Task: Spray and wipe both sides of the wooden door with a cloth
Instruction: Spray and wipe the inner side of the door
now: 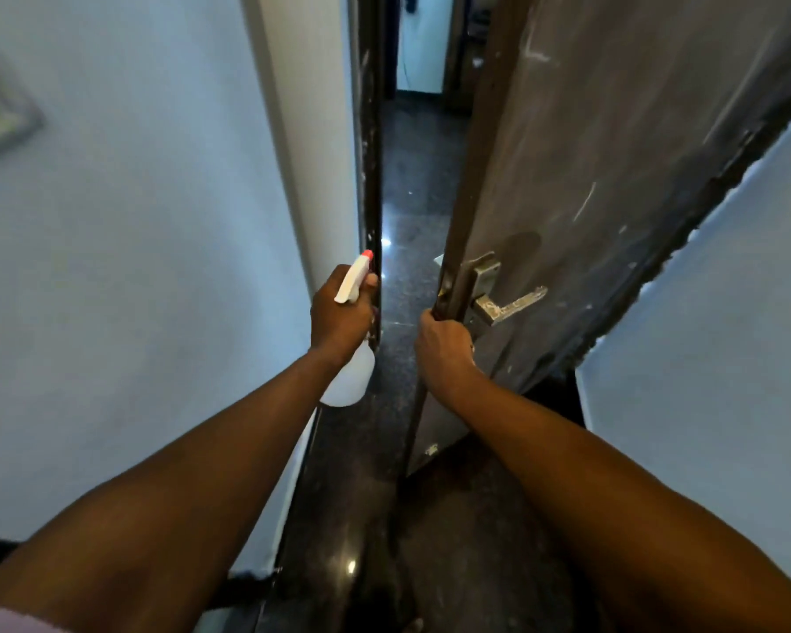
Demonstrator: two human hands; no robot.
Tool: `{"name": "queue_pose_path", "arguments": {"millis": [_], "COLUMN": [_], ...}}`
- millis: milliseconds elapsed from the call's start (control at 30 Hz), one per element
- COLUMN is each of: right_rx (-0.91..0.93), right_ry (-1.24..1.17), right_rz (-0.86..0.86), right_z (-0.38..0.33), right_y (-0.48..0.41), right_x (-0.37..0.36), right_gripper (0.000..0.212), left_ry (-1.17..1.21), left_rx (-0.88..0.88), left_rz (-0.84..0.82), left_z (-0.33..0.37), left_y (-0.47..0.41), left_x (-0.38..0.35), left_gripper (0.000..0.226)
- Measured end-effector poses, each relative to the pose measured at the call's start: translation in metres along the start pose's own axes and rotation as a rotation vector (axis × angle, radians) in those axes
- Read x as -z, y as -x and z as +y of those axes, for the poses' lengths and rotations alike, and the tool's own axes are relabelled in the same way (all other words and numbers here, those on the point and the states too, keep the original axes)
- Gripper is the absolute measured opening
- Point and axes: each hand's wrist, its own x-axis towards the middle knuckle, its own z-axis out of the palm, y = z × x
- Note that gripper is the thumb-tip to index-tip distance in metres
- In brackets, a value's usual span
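Observation:
The dark wooden door stands partly open at the right, its face smeared with pale streaks. A metal lever handle sits near its free edge. My right hand grips the door's edge just below that handle. My left hand holds a white spray bottle with a red nozzle tip, upright, in front of the gap between door and frame. A pale pink piece of fabric shows at the bottom left corner; I cannot tell if it is the cloth.
The dark door frame runs up the left of the gap, beside a white wall. Glossy dark stone floor leads into a hallway beyond. Another white wall lies at the right. A framed picture hangs at far left.

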Motion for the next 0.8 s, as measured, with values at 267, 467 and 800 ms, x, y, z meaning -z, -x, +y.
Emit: {"name": "queue_pose_path", "arguments": {"millis": [267,467,800], "right_rx": [0.073,-0.197,-0.361], "right_ry": [-0.206,-0.997,-2.126], "right_rz": [0.124,0.383,0.548], "right_z": [0.029,0.064,0.205], "right_y": [-0.005,0.046,0.101], "right_x": [0.019,0.009,0.067], "right_gripper": [0.056,0.067,0.044], "left_ry": [0.091,0.155,0.172], "left_rx": [-0.033,-0.093,-0.186], "left_rz": [0.133,0.160,0.199], "left_z": [0.025,0.048,0.146], "left_y": [0.014,0.031,0.028], "left_x": [0.013,0.013,-0.013], "left_gripper": [0.029,0.031,0.039]}}
